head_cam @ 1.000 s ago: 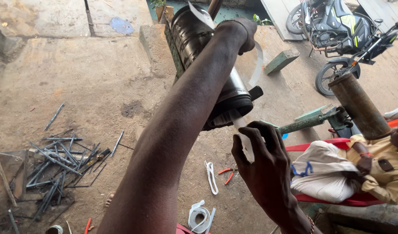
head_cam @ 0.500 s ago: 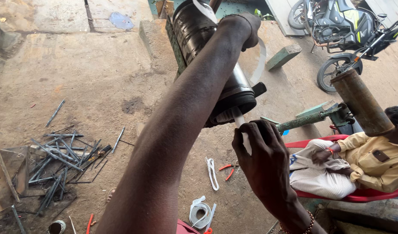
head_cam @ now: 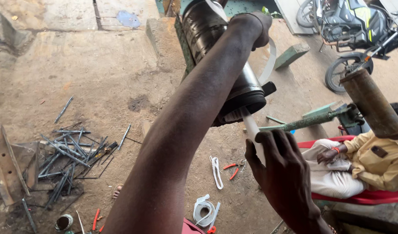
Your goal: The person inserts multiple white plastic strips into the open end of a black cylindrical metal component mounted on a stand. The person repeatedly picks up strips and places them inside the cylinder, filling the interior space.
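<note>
A big dark metal cylinder (head_cam: pixel 207 30) with a ribbed lower rim sits raised at the top middle. My left hand (head_cam: pixel 255 26) is closed around its upper side, and my forearm crosses its front. A white strap (head_cam: pixel 251 125) runs from the cylinder's lower rim down to my right hand (head_cam: pixel 282 173), which grips it between thumb and fingers. A loop of the same strap (head_cam: pixel 271 56) shows behind the cylinder.
A heap of thin metal rods (head_cam: pixel 64 156) lies on the dirt floor at left. White strap coils (head_cam: pixel 204 211) and red-handled pliers (head_cam: pixel 231 170) lie below. A seated person in yellow (head_cam: pixel 372 160) on a red chair, a rusty pipe (head_cam: pixel 370 102) and a motorcycle (head_cam: pixel 350 26) are at right.
My right hand has slid slightly right and down along the white strap. The seated person's hands have shifted onto the lap. My left hand stays on the cylinder.
</note>
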